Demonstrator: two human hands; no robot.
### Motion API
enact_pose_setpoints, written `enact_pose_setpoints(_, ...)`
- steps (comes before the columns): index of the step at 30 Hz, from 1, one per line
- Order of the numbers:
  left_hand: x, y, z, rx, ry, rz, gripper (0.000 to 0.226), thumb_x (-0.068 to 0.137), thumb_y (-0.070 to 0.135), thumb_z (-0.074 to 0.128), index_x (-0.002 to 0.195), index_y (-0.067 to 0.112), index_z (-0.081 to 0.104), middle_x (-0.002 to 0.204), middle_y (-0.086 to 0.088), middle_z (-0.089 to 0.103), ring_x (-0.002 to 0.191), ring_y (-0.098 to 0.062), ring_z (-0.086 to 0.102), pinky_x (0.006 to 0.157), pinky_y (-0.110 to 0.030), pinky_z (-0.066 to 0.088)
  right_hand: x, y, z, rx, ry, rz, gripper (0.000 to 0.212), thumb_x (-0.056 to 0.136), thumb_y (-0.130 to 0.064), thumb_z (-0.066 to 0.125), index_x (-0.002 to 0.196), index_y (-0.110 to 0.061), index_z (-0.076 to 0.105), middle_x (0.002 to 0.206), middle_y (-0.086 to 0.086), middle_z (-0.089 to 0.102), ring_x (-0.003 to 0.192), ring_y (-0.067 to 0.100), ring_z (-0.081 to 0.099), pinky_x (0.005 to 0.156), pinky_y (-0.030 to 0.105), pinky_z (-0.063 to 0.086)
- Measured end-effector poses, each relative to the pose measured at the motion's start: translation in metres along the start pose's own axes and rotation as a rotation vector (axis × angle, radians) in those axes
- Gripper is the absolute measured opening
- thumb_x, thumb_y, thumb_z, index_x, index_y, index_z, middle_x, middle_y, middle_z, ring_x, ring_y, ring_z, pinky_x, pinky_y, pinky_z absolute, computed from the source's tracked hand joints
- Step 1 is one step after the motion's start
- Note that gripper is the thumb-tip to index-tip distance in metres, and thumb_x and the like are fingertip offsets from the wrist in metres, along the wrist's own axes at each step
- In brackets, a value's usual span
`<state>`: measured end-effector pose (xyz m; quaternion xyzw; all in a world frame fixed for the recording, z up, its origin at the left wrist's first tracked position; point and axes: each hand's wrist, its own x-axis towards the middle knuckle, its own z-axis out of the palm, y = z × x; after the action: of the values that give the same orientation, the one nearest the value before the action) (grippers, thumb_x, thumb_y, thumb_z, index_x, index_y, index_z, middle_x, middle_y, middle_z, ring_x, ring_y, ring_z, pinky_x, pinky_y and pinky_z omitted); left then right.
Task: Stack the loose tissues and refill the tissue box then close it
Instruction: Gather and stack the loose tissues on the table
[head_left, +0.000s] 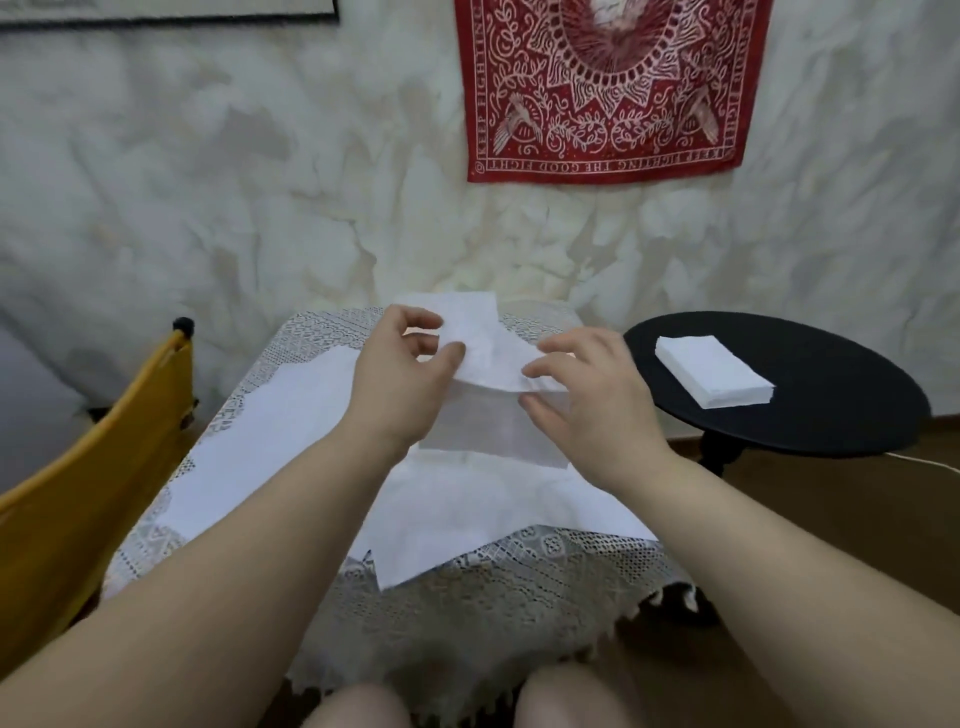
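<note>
Crumpled white wall (208, 156) fills the background, with a red bandana (608, 88) pinned up at the right and a yellow chair (88, 467) at the left edge. Below it I see the table (457, 597) under a lace cloth, and a black side table (831, 374) just beside it on the right. Loose tissues (291, 447) lie spread flat over the cloth, one sheet hanging past the near edge. A neat stack (714, 376) sits on the side table, well apart from the hands. I cannot find a tissue box anywhere in view.

My left hand (400, 384) pinches one tissue (483, 343) between thumb and forefinger, lifting it above the cloth. My right hand (592, 395) has fingers spread and slightly bent at the sheet's right edge; the fingertips seem to touch it, but I cannot tell if they grip.

I judge the stacking step is in hand, with refilling and closing not yet begun. Next, I think the sheet needs squaring flat with both hands, edges matched, then laying on a pile. It is thin and limp, so a light, even pull should keep it from creasing or tearing.
</note>
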<state>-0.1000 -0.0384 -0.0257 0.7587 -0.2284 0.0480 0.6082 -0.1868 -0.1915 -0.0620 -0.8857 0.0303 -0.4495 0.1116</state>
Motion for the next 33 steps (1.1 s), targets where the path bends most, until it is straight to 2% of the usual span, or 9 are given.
enact_pose_setpoints(4,-0.021,-0.007,-0.01,-0.027,-0.037,0.016,0.044,0.078,0.035,0.07,0.116,0.037,0.051,0.115,0.009,0.059,0.099,-0.003,0.058,0.083,-0.028,0.049,-0.01,-0.007,-0.009,0.055,-0.137,0.051,0.005,0.08,-0.018,0.067,0.077,-0.014,0.068,0.078,-0.001,0.067,0.089,0.029,0.056,0.074,0.029,0.038)
enact_pose_setpoints(7,-0.036,-0.01,-0.014,0.107,-0.151,0.132,0.049,0.076,0.032,0.077,0.119,0.04,0.054,0.131,0.018,0.044,0.098,-0.001,0.057,0.086,-0.017,0.044,-0.013,-0.011,-0.016,0.066,-0.186,0.107,0.005,0.085,-0.018,0.065,0.082,-0.014,0.069,0.081,-0.003,0.068,0.089,0.024,0.055,0.072,0.034,0.041)
enact_pose_setpoints(9,-0.041,-0.014,-0.015,0.226,-0.192,0.222,0.029,0.077,0.024,0.076,0.1,0.038,0.064,0.118,0.019,0.054,0.092,-0.001,0.057,0.077,-0.008,0.039,-0.015,-0.013,-0.021,0.086,-0.214,0.123,0.007,0.086,-0.019,0.064,0.085,-0.015,0.069,0.083,-0.003,0.068,0.089,0.022,0.055,0.074,0.036,0.042)
enact_pose_setpoints(12,-0.045,-0.016,-0.017,0.278,-0.192,0.228,0.023,0.082,0.019,0.07,0.075,0.041,0.065,0.086,0.02,0.065,0.075,0.001,0.056,0.067,-0.015,0.04,-0.017,-0.012,-0.027,0.117,-0.252,0.146,0.007,0.086,-0.019,0.064,0.087,-0.015,0.069,0.085,-0.002,0.068,0.089,0.021,0.056,0.077,0.036,0.042)
enact_pose_setpoints(18,-0.04,-0.022,-0.014,0.375,-0.212,0.214,0.014,0.083,0.025,0.068,0.077,0.037,0.069,0.068,0.021,0.06,0.062,0.004,0.051,0.063,-0.023,0.038,-0.027,0.012,-0.039,0.14,-0.31,0.264,0.004,0.085,-0.019,0.066,0.086,-0.017,0.07,0.081,-0.008,0.067,0.081,0.013,0.058,0.078,0.033,0.046)
enact_pose_setpoints(22,-0.035,-0.029,-0.002,0.433,-0.22,0.21,0.01,0.083,0.024,0.068,0.079,0.033,0.069,0.066,0.022,0.059,0.061,0.005,0.051,0.063,-0.022,0.038,-0.032,0.031,-0.041,0.137,-0.294,0.308,0.002,0.084,-0.019,0.067,0.083,-0.018,0.069,0.079,-0.008,0.066,0.08,0.013,0.06,0.076,0.032,0.047)
enact_pose_setpoints(26,-0.03,-0.036,0.008,0.418,-0.103,0.194,0.008,0.085,0.026,0.066,0.08,0.031,0.07,0.072,0.02,0.062,0.063,0.001,0.052,0.063,-0.019,0.04,-0.041,0.048,-0.042,0.06,-0.225,0.345,0.011,0.084,-0.023,0.067,0.094,-0.018,0.069,0.083,-0.012,0.06,0.079,0.01,0.056,0.075,0.026,0.043)
enact_pose_setpoints(30,-0.029,-0.044,0.014,0.345,0.045,0.151,0.007,0.085,0.024,0.065,0.083,0.029,0.069,0.073,0.02,0.063,0.067,0.001,0.056,0.066,-0.019,0.042,-0.071,0.067,-0.04,-0.044,-0.509,0.37,0.028,0.084,-0.035,0.067,0.107,-0.018,0.066,0.106,-0.006,0.065,0.102,0.013,0.057,0.084,0.027,0.041)
enact_pose_setpoints(33,-0.03,-0.041,0.021,0.212,0.145,0.198,0.01,0.085,0.02,0.067,0.087,0.03,0.067,0.076,0.024,0.061,0.069,0.012,0.057,0.07,-0.002,0.04,-0.085,0.069,-0.04,-0.02,-0.509,0.426,0.035,0.084,-0.036,0.067,0.114,-0.019,0.063,0.112,-0.006,0.062,0.108,0.013,0.055,0.087,0.026,0.04)
